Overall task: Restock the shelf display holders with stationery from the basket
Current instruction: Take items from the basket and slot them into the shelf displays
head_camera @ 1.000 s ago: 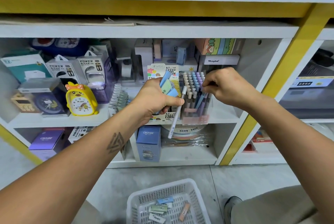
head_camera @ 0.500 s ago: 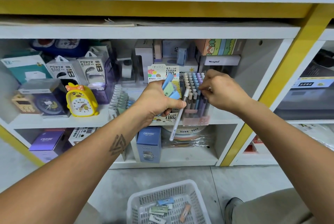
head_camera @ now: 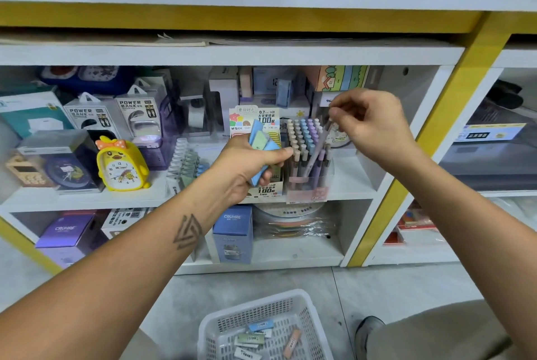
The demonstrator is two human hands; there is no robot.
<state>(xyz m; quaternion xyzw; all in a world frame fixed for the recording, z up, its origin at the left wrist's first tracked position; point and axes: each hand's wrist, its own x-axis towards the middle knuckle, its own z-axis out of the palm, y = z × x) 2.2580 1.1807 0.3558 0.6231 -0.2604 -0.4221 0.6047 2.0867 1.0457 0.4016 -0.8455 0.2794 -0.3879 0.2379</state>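
Pinching the top end of a pencil [head_camera: 315, 147] between thumb and fingertips, the right hand [head_camera: 370, 124] is hovering just above the clear pencil holder [head_camera: 308, 182], and the pencil is slanting down with its lower end among the others standing in that holder. Rows of pastel pencils, cream, blue and purple, are filling the holder, which is sitting on the middle shelf [head_camera: 72, 199]. Just left of the holder, the left hand [head_camera: 247, 167] is closing around a small stack of flat blue and green lead cases [head_camera: 260, 141], thumb stretching across them toward the holder's edge. Behind that hand, still just left of the holder, a printed lead display box [head_camera: 255, 121] is standing upright. Far left of the holder, a yellow chick clock [head_camera: 120, 164] is facing outward on the same shelf. Well below the holder, on the floor, a white basket [head_camera: 220, 327] is holding several more flat cases [head_camera: 261, 326] lying loose on its bottom.
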